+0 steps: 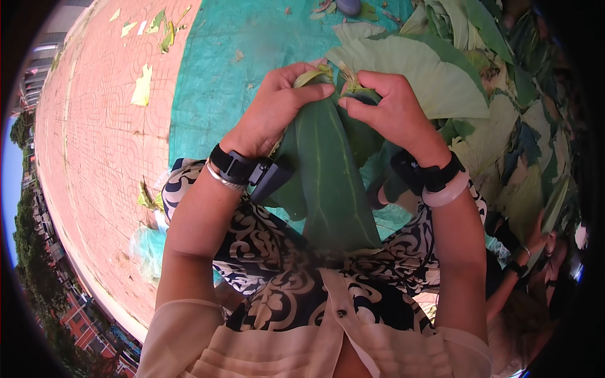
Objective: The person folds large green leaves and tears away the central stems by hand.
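Note:
A folded dark green leaf, apparently a lotus leaf point(331, 170), hangs in front of me over my lap. My left hand point(288, 101) grips its gathered upper edge, the thumb pressed flat across the front. Close by on the right, my right hand point(392, 104) pinches a bunched leaf end point(352, 80) with pale, frayed fibres sticking up. A narrow gap separates the two sets of fingertips. Folds hide whether both hands hold one leaf or two.
Large leaves lie in a heap point(491, 137) at the right, over a green tarp point(222, 94). Pink paving point(104, 141) with leaf scraps point(142, 85) spans the left. Another person's forearm point(510, 283) shows at lower right. A rounded purple-grey thing point(349, 5) sits at the top.

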{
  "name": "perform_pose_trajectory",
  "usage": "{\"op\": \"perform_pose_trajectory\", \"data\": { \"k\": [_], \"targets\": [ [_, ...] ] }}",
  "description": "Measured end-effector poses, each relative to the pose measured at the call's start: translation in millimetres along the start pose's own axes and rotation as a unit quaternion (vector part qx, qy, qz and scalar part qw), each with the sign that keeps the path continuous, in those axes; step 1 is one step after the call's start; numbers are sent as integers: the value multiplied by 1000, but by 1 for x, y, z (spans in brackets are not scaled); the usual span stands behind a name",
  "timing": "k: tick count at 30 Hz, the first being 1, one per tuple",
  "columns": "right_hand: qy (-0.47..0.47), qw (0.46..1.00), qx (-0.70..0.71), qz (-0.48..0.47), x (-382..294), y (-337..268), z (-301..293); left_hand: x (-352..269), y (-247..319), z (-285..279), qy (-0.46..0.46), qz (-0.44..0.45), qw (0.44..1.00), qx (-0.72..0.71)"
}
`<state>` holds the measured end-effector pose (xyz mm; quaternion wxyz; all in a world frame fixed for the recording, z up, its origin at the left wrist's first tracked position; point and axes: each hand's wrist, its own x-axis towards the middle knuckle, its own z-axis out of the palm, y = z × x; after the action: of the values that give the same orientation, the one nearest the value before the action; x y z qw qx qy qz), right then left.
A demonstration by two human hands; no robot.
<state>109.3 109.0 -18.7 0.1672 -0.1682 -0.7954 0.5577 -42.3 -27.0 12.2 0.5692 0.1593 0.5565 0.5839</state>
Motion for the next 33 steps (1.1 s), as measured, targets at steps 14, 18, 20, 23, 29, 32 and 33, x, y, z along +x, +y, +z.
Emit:
{"op": "perform_pose_trajectory", "data": {
  "k": [14, 18, 20, 23, 29, 32, 33],
  "targets": [
    [2, 999, -51, -7, -1, 11, 1, 3, -8, -3, -2, 11, 1000, -12],
    [11, 998, -60, -13, 0, 8, 0, 1, -4, -2, 5, 0, 999, -38],
    [19, 996, -74, -35, 1, 5, -1, 1, -2, -1, 6, -3, 999, -50],
    [-4, 995, -96, -23, 0, -3, -7, -1, 1, -2, 17, -10, 999, -48],
    [8, 994, -102, -41, -1, -2, -7, -2, 2, -4, 5, -2, 1000, -6],
    [-24, 993, -117, 4, -2, -6, -10, -3, 3, -2, 17, 11, 1000, 16],
    [-26, 993, -116, 13, -2, -6, -10, -3, 4, -2, 15, 12, 1000, 20]
  ]
}}
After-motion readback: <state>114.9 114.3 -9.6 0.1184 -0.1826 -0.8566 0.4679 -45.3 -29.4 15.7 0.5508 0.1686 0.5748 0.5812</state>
